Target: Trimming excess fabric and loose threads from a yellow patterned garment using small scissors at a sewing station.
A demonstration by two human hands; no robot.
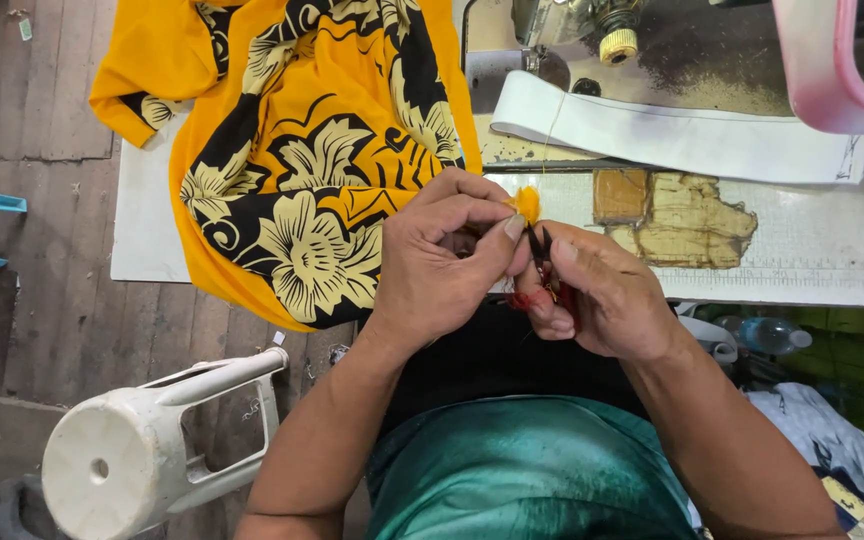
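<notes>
From the head view I see my left hand (pixel 442 265) pinching a small orange scrap of cloth (pixel 527 203) between thumb and forefinger, at the near edge of the counter (pixel 802 240). My right hand (pixel 602 295) has its grip closed around small dark thread snips (pixel 540 250) with red handles, just beside the scrap. Left lies the orange floral fabric (pixel 302 170); far off sits the sewing machine (pixel 592 40); a white stool (pixel 152 450) lies tipped on the floor.

light: bright, even daylight — shadows: soft — focus: sharp
</notes>
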